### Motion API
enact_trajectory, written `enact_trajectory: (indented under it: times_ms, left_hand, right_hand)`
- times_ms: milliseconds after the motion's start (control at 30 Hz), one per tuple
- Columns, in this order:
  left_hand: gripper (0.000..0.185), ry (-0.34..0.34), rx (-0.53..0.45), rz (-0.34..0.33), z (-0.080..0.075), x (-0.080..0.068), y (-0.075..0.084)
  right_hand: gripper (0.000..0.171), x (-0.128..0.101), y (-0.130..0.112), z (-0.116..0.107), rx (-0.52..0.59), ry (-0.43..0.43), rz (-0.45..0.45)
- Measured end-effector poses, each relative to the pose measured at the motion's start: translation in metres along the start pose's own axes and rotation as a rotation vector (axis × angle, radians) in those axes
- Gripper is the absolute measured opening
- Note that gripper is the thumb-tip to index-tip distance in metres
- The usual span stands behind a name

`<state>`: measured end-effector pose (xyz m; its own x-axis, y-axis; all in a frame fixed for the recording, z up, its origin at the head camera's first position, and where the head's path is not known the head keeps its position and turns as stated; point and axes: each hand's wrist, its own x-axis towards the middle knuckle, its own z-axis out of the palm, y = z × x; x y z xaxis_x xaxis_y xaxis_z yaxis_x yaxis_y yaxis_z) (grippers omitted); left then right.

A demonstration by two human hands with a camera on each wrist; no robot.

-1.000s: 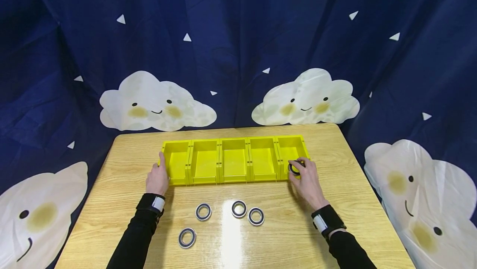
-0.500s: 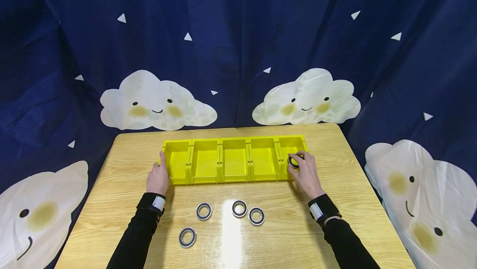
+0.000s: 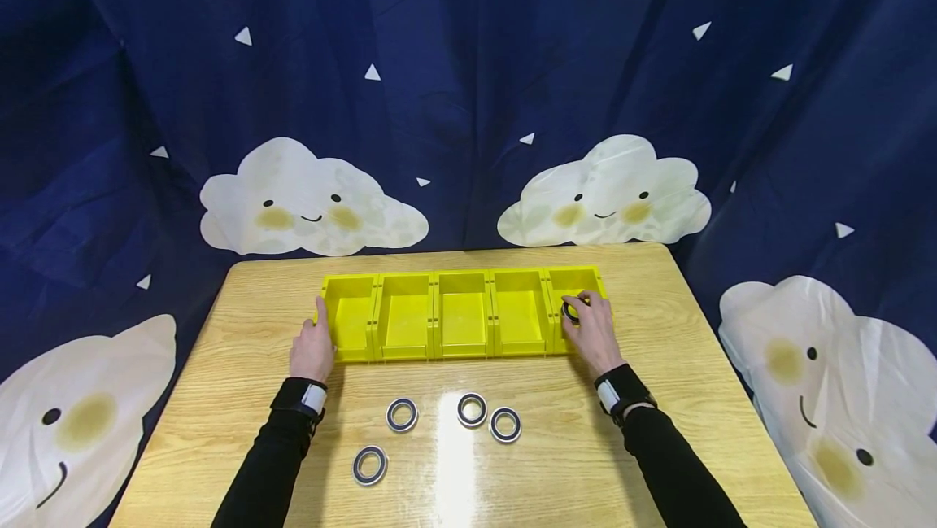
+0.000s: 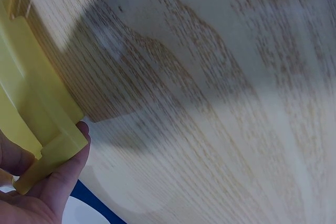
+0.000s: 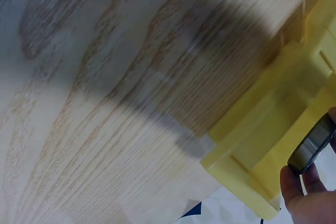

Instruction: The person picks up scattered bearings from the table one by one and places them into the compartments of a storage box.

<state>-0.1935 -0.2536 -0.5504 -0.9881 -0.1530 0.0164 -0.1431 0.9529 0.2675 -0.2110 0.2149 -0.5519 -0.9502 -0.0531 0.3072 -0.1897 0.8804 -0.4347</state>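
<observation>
A row of five joined yellow bins (image 3: 461,277) stands across the far half of the wooden table (image 3: 659,398). My right hand (image 3: 589,331) pinches a dark metal ring (image 3: 570,312) over the rightmost bin; the ring (image 5: 311,144) also shows edge-on in the right wrist view beside a yellow bin corner (image 5: 262,145). My left hand (image 3: 312,346) rests against the left end of the bins, its thumb (image 4: 65,174) pressed on the yellow corner (image 4: 37,124). All the bins look empty.
Several more metal rings lie on the table in front of the bins: one (image 3: 401,414), one (image 3: 472,409), one (image 3: 505,425), and one nearer me (image 3: 369,465). A dark blue curtain with cloud prints (image 3: 311,202) hangs behind the table.
My right hand has carried the ring forward and slightly left, from the front right corner of the rightmost bin to above its inside. The left hand has stayed put.
</observation>
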Motion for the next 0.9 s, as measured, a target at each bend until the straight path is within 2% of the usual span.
enact_trajectory:
  times_ms: [333, 733, 900]
  left_hand:
    - [0.085, -0.017, -0.006, -0.006, -0.003, 0.0, 0.001]
    - [0.083, -0.01, -0.006, -0.005, -0.003, 0.001, 0.001]
    - [0.082, -0.02, -0.009, -0.016, -0.003, 0.001, 0.001]
  right_hand:
    - [0.035, 0.008, 0.003, 0.009, -0.064, -0.055, -0.017]
    - [0.037, 0.018, 0.002, 0.016, -0.1, -0.228, 0.094]
    - [0.039, 0.017, 0.005, 0.018, -0.117, -0.254, 0.082]
